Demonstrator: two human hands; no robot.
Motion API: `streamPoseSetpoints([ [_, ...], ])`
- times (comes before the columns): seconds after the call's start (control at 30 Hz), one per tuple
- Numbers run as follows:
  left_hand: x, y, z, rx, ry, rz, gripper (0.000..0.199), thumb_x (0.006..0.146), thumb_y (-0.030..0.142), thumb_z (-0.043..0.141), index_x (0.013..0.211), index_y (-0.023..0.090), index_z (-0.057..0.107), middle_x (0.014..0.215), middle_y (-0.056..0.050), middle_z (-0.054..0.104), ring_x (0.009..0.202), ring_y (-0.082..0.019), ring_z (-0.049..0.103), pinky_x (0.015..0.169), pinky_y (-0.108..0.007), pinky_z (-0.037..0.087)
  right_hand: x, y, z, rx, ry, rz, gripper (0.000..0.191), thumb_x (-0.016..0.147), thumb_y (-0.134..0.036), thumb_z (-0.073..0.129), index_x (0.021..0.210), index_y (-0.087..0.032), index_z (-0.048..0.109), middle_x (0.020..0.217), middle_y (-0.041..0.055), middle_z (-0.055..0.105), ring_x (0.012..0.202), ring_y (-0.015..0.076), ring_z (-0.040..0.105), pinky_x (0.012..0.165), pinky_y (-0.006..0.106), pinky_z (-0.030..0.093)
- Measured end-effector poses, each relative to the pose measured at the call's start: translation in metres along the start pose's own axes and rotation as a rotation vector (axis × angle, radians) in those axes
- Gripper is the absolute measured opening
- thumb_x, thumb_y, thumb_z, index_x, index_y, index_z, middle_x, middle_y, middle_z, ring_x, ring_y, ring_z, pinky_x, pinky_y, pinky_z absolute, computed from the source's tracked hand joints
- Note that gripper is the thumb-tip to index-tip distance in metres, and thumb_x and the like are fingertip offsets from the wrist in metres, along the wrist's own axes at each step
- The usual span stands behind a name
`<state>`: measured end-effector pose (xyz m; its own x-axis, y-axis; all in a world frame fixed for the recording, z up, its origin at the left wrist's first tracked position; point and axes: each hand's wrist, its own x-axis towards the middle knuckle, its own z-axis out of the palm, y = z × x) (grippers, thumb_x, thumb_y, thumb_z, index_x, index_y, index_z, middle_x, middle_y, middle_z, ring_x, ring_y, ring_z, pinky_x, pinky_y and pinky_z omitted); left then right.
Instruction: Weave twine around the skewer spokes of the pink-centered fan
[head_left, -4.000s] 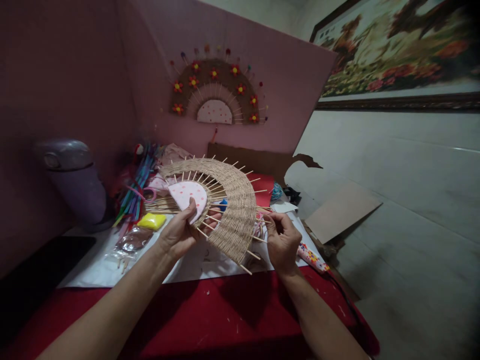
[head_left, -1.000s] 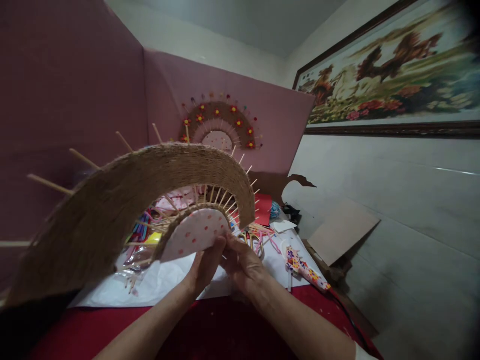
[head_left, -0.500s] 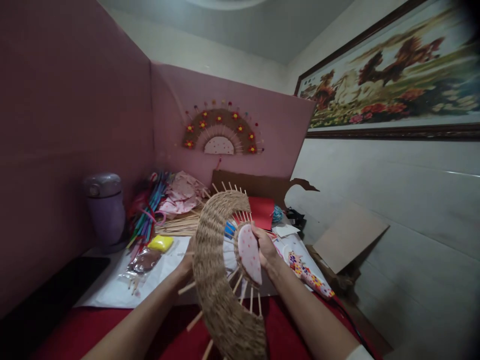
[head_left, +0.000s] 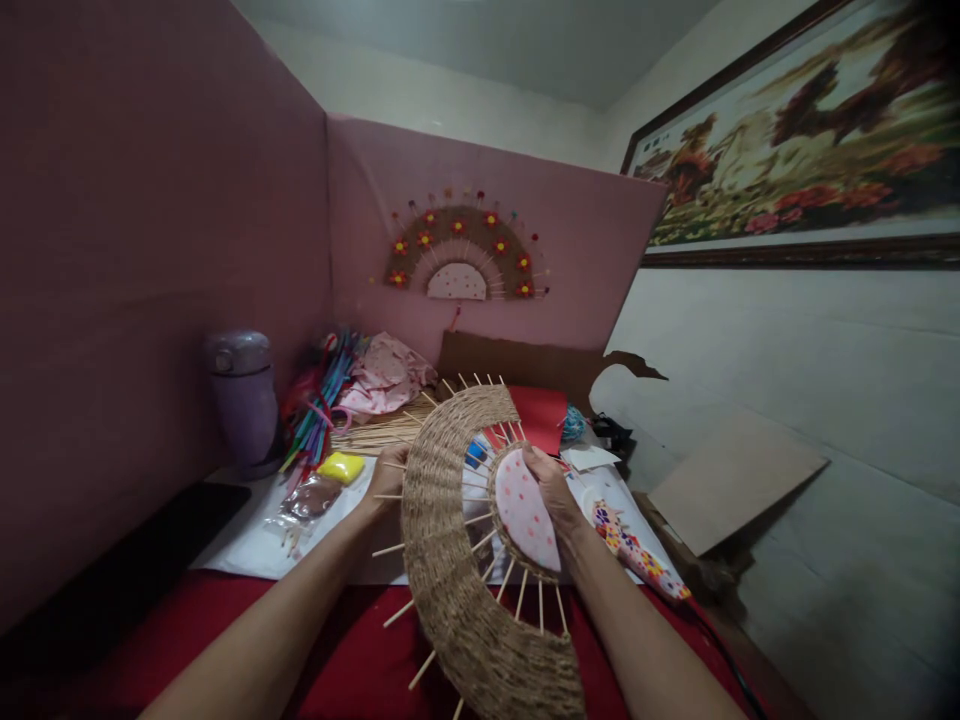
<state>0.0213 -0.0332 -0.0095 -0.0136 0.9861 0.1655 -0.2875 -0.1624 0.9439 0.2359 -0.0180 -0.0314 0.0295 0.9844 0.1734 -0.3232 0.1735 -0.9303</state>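
Between my hands is a half-round woven fan piece [head_left: 442, 530], a wide band of brown twine on thin wooden sticks whose ends stick out past the outer edge. Its flat half-disc centre [head_left: 525, 510] is covered in pale cloth with pink dots. My right hand [head_left: 553, 490] grips the straight edge of that centre, thumb on the cloth. At the outer edge of the twine band, my left hand [head_left: 388, 478] holds from behind; its fingertips are hidden. The piece stands tilted, its curved side to the left and its lower end near me.
A similar fan with red flowers [head_left: 459, 240] hangs on the pink board. Left are a purple bottle [head_left: 244, 405], colourful pipe cleaners [head_left: 322, 395], a yellow clay pack [head_left: 341, 467] and dotted cloth [head_left: 386, 375]. Right lies a flower-patterned glue gun [head_left: 637, 555] with its cord, near leaning cardboard [head_left: 739, 480].
My view has shifted a little, so the scene sits further right. The woven piece has turned slightly and shows more of its face. Both hands keep their hold.
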Motion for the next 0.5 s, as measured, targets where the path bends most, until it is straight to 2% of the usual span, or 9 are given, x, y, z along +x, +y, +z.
streamPoseSetpoints([
  [0.1, 0.009, -0.007, -0.008, 0.027, -0.042, 0.044, 0.016, 0.042, 0.015, 0.073, 0.055, 0.012, 0.065, 0.045, 0.003, 0.053, 0.045, -0.010, 0.048, 0.044, -0.021, 0.036, 0.001, 0.003, -0.003, 0.007, -0.001, -0.010, 0.039, 0.065, -0.053, 0.069, 0.065, -0.018, 0.051, 0.052, -0.0050, 0.053, 0.045, 0.0103, 0.046, 0.048, 0.024, 0.035],
  [0.23, 0.016, -0.011, -0.014, -0.057, -0.075, -0.007, 0.013, 0.043, 0.016, 0.073, 0.052, 0.012, 0.065, 0.047, 0.001, 0.057, 0.047, -0.011, 0.051, 0.048, -0.022, 0.040, -0.001, 0.004, -0.003, 0.017, -0.006, 0.004, 0.041, 0.063, -0.053, 0.071, 0.064, -0.020, 0.047, 0.051, -0.0059, 0.050, 0.044, 0.0100, 0.043, 0.045, 0.024, 0.034],
  [0.37, 0.021, -0.009, -0.018, -0.090, -0.076, -0.023, 0.017, 0.043, 0.017, 0.075, 0.058, 0.012, 0.067, 0.048, 0.000, 0.058, 0.044, -0.010, 0.050, 0.047, -0.022, 0.040, -0.001, 0.004, -0.003, 0.042, 0.028, 0.029, 0.040, 0.064, -0.051, 0.070, 0.065, -0.021, 0.043, 0.050, -0.0067, 0.047, 0.042, 0.0096, 0.041, 0.042, 0.023, 0.032],
  [0.5, 0.026, -0.005, -0.025, -0.113, -0.077, 0.002, 0.024, 0.043, 0.019, 0.077, 0.064, 0.011, 0.070, 0.055, -0.002, 0.062, 0.048, -0.011, 0.054, 0.052, -0.024, 0.043, -0.004, 0.002, 0.002, 0.018, -0.015, 0.007, 0.039, 0.065, -0.052, 0.069, 0.067, -0.021, 0.045, 0.051, -0.0065, 0.047, 0.043, 0.0100, 0.042, 0.043, 0.023, 0.032],
])
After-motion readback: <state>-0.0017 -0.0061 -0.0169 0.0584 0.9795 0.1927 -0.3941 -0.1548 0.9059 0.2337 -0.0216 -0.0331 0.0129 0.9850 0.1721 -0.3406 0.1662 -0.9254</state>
